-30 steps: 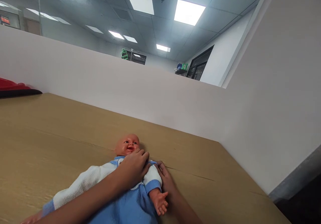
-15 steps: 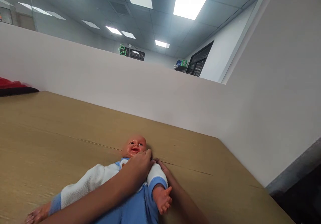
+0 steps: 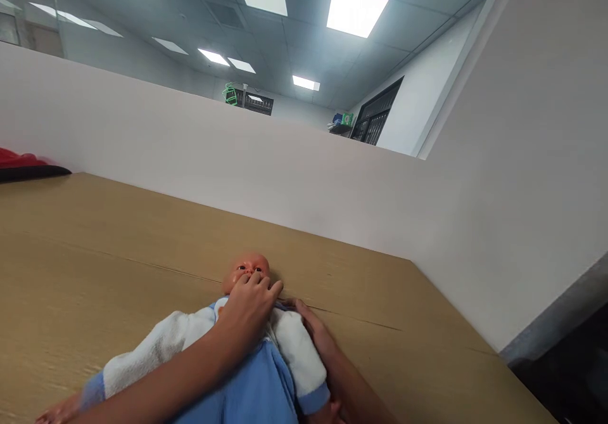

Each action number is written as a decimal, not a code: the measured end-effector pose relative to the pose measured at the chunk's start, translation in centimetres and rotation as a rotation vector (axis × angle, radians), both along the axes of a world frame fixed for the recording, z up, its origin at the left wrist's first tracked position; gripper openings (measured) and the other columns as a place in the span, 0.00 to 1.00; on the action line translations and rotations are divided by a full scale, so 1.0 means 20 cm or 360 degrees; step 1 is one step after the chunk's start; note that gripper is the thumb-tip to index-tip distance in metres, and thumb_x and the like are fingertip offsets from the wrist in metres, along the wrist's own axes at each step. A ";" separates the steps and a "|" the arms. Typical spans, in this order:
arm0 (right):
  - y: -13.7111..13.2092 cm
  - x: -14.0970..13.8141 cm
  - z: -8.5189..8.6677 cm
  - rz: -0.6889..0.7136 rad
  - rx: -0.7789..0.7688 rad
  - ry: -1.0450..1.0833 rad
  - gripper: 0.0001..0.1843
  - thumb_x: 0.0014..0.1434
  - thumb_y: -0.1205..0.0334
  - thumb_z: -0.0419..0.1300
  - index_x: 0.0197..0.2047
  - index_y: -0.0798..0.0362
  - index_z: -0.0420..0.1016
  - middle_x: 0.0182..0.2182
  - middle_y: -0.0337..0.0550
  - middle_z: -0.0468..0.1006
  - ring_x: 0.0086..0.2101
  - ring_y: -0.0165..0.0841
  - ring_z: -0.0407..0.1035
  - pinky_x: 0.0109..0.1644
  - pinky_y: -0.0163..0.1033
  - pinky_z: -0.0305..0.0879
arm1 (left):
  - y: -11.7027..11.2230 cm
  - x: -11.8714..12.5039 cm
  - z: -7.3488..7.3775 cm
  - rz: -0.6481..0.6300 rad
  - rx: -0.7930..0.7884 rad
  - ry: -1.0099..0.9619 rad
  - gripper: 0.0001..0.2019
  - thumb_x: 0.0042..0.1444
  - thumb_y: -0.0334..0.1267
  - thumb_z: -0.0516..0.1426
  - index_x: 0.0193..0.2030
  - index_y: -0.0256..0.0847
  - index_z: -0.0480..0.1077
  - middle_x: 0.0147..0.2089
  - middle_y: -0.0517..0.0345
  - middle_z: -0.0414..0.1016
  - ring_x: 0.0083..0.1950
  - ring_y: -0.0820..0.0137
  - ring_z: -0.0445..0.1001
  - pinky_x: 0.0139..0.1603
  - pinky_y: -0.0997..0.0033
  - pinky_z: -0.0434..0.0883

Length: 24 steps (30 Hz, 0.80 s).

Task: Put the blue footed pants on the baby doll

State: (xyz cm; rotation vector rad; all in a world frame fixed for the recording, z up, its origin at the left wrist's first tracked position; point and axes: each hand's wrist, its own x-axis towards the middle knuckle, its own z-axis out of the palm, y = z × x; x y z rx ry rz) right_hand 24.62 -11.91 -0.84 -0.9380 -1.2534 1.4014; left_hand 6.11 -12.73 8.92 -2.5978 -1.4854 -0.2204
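A baby doll [image 3: 247,263] lies face up on the table, dressed in a white top with blue cuffs and blue trousers [image 3: 259,386]. Across its chest reaches my left hand [image 3: 249,303], back upward, with bent fingers somewhat apart over the doll's mouth and chin; the palm is hidden. My right hand [image 3: 316,329] is beside the doll's shoulder at the right of the view, its fingers curled at the top's shoulder edge near the neck. Its fingertips are partly hidden. The white sleeve [image 3: 299,351] lies between my right forearm and the doll's body.
The brown wooden table [image 3: 142,227] has a thin seam across it. Behind stands a low white partition wall [image 3: 266,164], joining a wall on the right. A red and black item [image 3: 28,165] lies at the far left edge. Beyond the partition are ceiling lights and a window.
My left hand has moved left from the doll's shoulder onto its chin and mouth. The doll's arm nearest my right hand has dropped lower, and its head has shifted slightly left.
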 end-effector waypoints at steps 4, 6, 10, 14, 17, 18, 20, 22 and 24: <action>-0.07 0.10 0.17 0.0330 -0.0011 -0.0538 0.38 0.57 0.40 0.70 0.65 0.49 0.72 0.62 0.48 0.78 0.60 0.45 0.71 0.68 0.48 0.62 | 0.03 -0.01 -0.01 0.0020 0.0020 -0.0013 0.14 0.64 0.23 0.55 0.52 0.36 0.76 0.50 0.39 0.82 0.56 0.46 0.79 0.56 0.45 0.74; -0.11 0.18 0.27 0.0390 0.0075 -0.1068 0.45 0.55 0.47 0.74 0.71 0.48 0.65 0.67 0.49 0.73 0.63 0.47 0.68 0.71 0.52 0.59 | 0.03 -0.02 -0.01 0.0004 0.0025 -0.0031 0.13 0.64 0.23 0.54 0.51 0.35 0.76 0.49 0.39 0.83 0.55 0.45 0.79 0.55 0.43 0.74; -0.13 0.30 0.41 0.0469 0.0263 -0.1592 0.34 0.62 0.51 0.67 0.70 0.44 0.68 0.66 0.45 0.75 0.62 0.49 0.70 0.70 0.54 0.59 | 0.04 -0.03 0.00 -0.0033 0.0023 -0.0047 0.13 0.64 0.23 0.54 0.50 0.35 0.76 0.50 0.41 0.83 0.54 0.44 0.79 0.55 0.41 0.74; -0.10 0.34 0.38 0.0434 0.0455 -0.1615 0.29 0.66 0.48 0.64 0.68 0.42 0.72 0.64 0.44 0.77 0.62 0.47 0.70 0.69 0.51 0.61 | 0.06 -0.03 -0.02 -0.0059 0.0027 -0.0073 0.10 0.69 0.28 0.54 0.49 0.36 0.76 0.50 0.43 0.82 0.54 0.45 0.78 0.54 0.42 0.73; -0.07 0.32 0.30 0.0204 0.0596 -0.1728 0.26 0.68 0.47 0.63 0.66 0.44 0.74 0.61 0.48 0.79 0.60 0.47 0.70 0.68 0.51 0.61 | 0.07 -0.04 -0.04 -0.0070 0.0064 -0.0107 0.10 0.72 0.37 0.54 0.51 0.35 0.75 0.52 0.41 0.80 0.56 0.44 0.76 0.56 0.42 0.71; -0.07 0.30 0.28 0.0121 0.0655 -0.1772 0.25 0.68 0.49 0.64 0.65 0.45 0.74 0.61 0.49 0.77 0.60 0.47 0.69 0.68 0.51 0.60 | 0.07 -0.05 -0.05 -0.0093 0.0088 -0.0146 0.12 0.73 0.40 0.54 0.51 0.35 0.75 0.52 0.40 0.79 0.56 0.44 0.76 0.57 0.41 0.70; -0.07 0.25 0.27 -0.0035 0.0782 -0.1823 0.24 0.66 0.55 0.66 0.63 0.46 0.74 0.61 0.51 0.74 0.61 0.47 0.65 0.68 0.51 0.59 | 0.06 -0.07 -0.04 -0.0247 0.0111 -0.0281 0.12 0.73 0.44 0.56 0.51 0.38 0.75 0.53 0.42 0.77 0.56 0.47 0.75 0.57 0.43 0.69; -0.10 0.20 0.30 -0.0073 0.0851 -0.1787 0.17 0.64 0.60 0.66 0.55 0.48 0.75 0.56 0.49 0.75 0.58 0.45 0.66 0.64 0.50 0.61 | 0.04 -0.10 -0.01 -0.0538 0.0041 -0.0426 0.09 0.71 0.45 0.58 0.50 0.43 0.74 0.52 0.49 0.76 0.55 0.52 0.74 0.58 0.47 0.67; -0.14 0.16 0.35 0.0091 0.0735 -0.1636 0.10 0.65 0.57 0.65 0.48 0.48 0.75 0.46 0.43 0.76 0.47 0.40 0.69 0.55 0.44 0.65 | 0.03 -0.13 0.04 -0.0761 -0.0070 -0.0522 0.07 0.70 0.45 0.60 0.48 0.46 0.74 0.50 0.55 0.76 0.52 0.57 0.74 0.57 0.53 0.67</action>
